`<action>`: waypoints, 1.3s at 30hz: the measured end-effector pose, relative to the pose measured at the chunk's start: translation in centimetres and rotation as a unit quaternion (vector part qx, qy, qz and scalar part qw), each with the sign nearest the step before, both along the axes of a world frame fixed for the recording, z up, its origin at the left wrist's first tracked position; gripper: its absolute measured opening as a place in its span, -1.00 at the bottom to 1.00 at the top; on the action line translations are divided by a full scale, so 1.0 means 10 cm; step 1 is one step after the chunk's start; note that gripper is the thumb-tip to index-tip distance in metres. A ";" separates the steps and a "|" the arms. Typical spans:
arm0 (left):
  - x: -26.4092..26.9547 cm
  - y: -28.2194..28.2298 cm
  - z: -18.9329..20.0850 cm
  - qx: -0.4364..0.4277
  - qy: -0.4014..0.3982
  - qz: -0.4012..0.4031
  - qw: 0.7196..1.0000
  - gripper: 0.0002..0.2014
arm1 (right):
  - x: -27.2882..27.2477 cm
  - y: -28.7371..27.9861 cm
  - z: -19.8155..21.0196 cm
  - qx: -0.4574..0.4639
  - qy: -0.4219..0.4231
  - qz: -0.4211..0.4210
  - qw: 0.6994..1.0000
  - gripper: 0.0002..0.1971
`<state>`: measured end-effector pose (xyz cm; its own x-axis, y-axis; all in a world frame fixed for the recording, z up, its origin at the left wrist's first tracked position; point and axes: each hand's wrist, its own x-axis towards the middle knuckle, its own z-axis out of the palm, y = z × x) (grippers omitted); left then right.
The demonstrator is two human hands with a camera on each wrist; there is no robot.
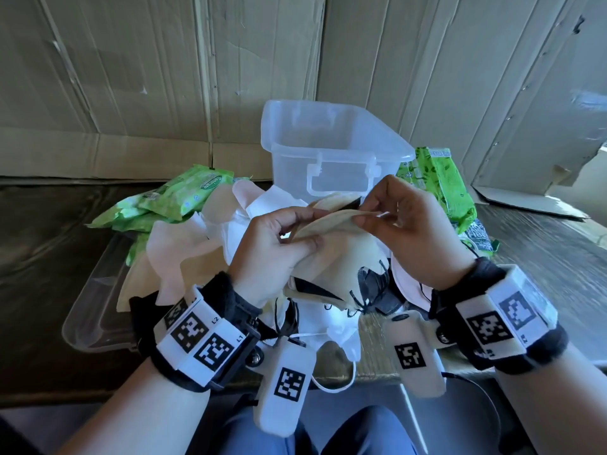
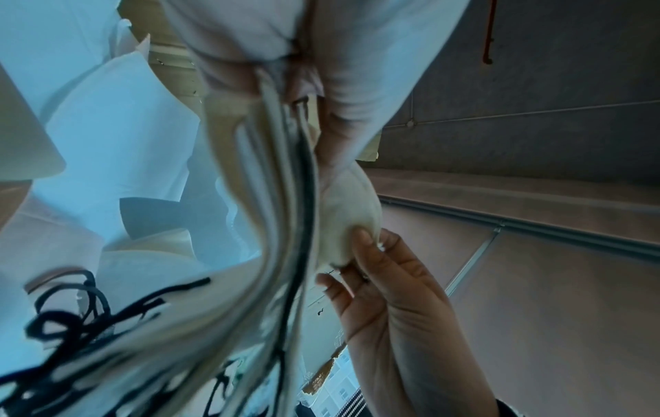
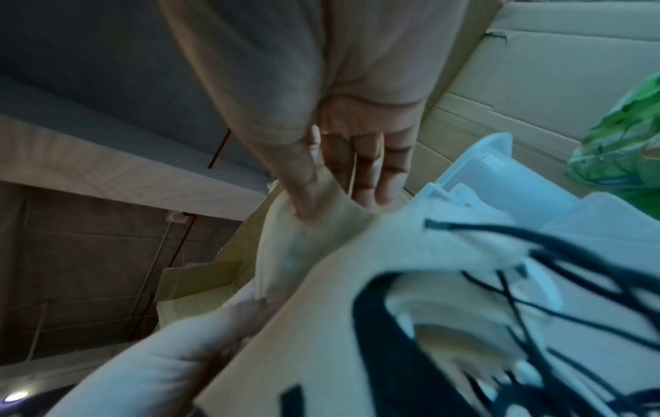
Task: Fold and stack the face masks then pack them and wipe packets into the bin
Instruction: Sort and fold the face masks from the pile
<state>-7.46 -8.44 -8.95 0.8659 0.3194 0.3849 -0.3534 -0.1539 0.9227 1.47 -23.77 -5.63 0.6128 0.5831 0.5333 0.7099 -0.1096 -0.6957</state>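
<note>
Your left hand [image 1: 279,244] and right hand [image 1: 404,221] both pinch the beige mask stack [image 1: 328,221], its long axis from 8 to 2 o'clock, the bin [image 1: 328,152] at 12 o'clock behind it.

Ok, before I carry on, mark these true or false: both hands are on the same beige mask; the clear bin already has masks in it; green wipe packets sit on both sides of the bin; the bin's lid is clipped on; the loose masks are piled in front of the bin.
1. Both the left hand and the right hand pinch the same beige mask. True.
2. The clear bin already holds masks. False: nothing shows inside it.
3. Green wipe packets lie on both sides of the bin. True.
4. The bin's lid is clipped on. False: the bin stands open on top.
5. The loose masks are piled in front of the bin. True.
</note>
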 end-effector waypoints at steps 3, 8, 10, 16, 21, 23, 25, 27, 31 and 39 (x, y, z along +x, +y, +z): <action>0.01 -0.02 -0.01 -0.006 -0.001 -0.007 1.000 -0.63 | 0.04 0.02 -0.04 0.015 0.026 0.018 0.999 -0.86; 0.02 -0.01 -0.02 -0.004 0.029 -0.026 0.999 -0.69 | 0.09 0.02 -0.06 0.027 0.059 0.005 0.998 -0.69; 0.01 -0.02 0.00 -0.014 0.036 -0.037 0.999 -0.79 | 0.10 0.01 -0.04 0.023 0.063 0.002 0.998 -0.66; -0.04 0.02 0.11 -0.069 0.042 -0.092 0.992 -0.75 | 0.12 0.02 0.06 -0.028 0.081 0.079 0.993 -0.57; -0.01 -0.01 0.02 -0.057 0.026 -0.055 0.997 -0.72 | 0.09 0.11 0.03 -0.041 0.027 0.048 0.998 -0.56; 0.00 -0.02 0.00 -0.048 0.024 -0.042 0.998 -0.61 | 0.09 0.11 0.02 -0.033 0.009 0.022 0.999 -0.56; 0.01 -0.03 0.00 -0.039 0.027 -0.033 0.998 -0.59 | 0.08 0.08 0.03 -0.032 -0.013 0.001 0.999 -0.55; 0.03 -0.03 -0.02 -0.018 0.028 -0.019 0.999 -0.62 | 0.07 0.06 0.03 -0.042 -0.038 -0.021 0.998 -0.57; 0.02 -0.06 -0.01 0.012 0.003 -0.011 1.000 -0.62 | 0.01 0.01 0.06 -0.071 -0.111 -0.063 0.989 -0.67; 0.00 -0.03 -0.01 0.054 -0.016 -0.015 0.998 -0.47 | 0.00 0.01 0.04 -0.117 -0.140 -0.058 0.982 -0.60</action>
